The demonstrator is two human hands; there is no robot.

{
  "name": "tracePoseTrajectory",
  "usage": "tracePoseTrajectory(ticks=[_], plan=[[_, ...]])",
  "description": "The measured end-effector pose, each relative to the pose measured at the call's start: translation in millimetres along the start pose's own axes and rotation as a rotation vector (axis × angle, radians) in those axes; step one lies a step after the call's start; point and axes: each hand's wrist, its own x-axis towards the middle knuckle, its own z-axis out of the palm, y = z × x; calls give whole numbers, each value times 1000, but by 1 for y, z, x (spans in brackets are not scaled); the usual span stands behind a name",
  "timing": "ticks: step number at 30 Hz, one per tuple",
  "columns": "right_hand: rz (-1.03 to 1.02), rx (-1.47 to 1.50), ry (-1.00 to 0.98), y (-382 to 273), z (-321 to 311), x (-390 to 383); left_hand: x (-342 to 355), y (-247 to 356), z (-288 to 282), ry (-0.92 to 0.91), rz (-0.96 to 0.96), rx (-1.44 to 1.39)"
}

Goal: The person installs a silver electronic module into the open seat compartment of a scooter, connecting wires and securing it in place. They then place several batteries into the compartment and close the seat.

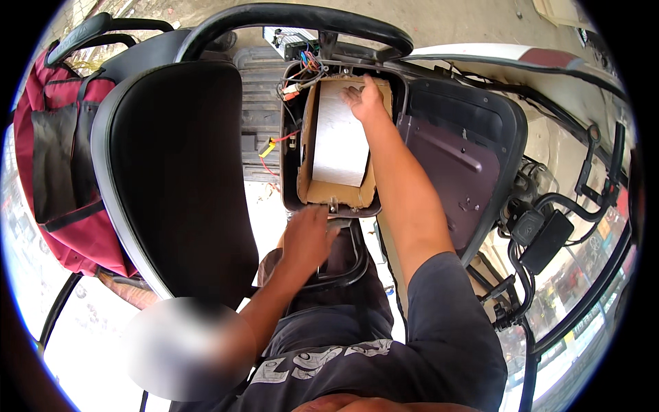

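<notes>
A dark rectangular compartment (290, 185) under the raised seat is lined with brown cardboard (340, 194). Inside lies a flat, silvery-white slab or sheet (341, 141). My right hand (366, 99) reaches over its far end, fingers stretched and thumb apart, holding nothing that I can see. Whether it touches the sheet I cannot tell. My left hand (307, 237) hovers just off the compartment's near edge, near a small metal latch (333, 204). Its fingers bend loosely, thumb apart, with nothing visible in them.
Left of the compartment stands a black padded seat (178, 172), with a maroon bag (65, 172) beyond. Coloured wires (310, 63) and a yellow connector (267, 146) hang at the left rim. A black panel (460, 158) and handlebars (532, 233) are right. A black bar (295, 14) arches behind.
</notes>
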Motion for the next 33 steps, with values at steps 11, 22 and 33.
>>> tracePoseTrajectory(ticks=[11,22,33], plan=[[-168,-18,-76,21,-2,11,-100,0,-23,253,72,-55],[-99,55,-186,7,-7,42,-91,5,-15,324,112,4],[-112,204,-197,4,-6,37,-92,1,-8,393,81,46]])
